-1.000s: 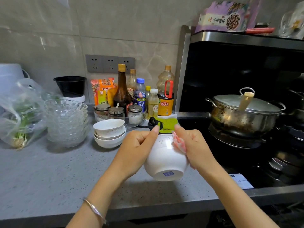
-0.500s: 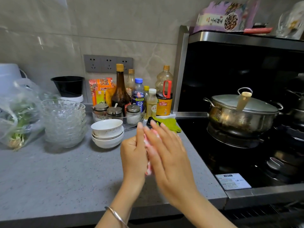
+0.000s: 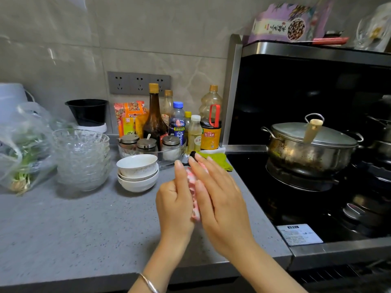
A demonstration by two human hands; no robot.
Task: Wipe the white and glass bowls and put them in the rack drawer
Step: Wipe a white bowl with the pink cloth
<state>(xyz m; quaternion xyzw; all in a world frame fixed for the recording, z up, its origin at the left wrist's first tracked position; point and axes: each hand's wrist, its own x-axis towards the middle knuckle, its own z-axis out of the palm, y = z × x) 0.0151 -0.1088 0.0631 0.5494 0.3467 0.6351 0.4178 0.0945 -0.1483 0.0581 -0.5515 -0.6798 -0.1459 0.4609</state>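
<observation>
Left hand (image 3: pixel 174 199), just right of the white bowls (image 3: pixel 137 173): its grip is curling narrow round a pink-and-white cloth (image 3: pixel 195 199), with one finger standing straight.
Right hand (image 3: pixel 220 205), further right of the white bowls: its grip is lying flat and wide, straight fingers pressing the cloth against the left hand. Neither hand is carrying a bowl.

White bowls are sitting stacked on the tabletop (image 3: pixel 63 229). Glass bowls (image 3: pixel 82 157) are standing stacked just left of them. The rack drawer is not showing.

Judging most of the job as remaining, with both stacks waiting out in the open. Which bowls are wiped, cannot tell.

Tabletop is showing grey, speckled.
- Behind the white bowls, condiment bottles (image 3: pixel 154 115) are crowding a tiled wall.
- Far right of them, a lidded steel pot (image 3: pixel 309 149) is sitting on a black hob.
- Far left of them, a bag of greens (image 3: pixel 19 153) is slumping.
</observation>
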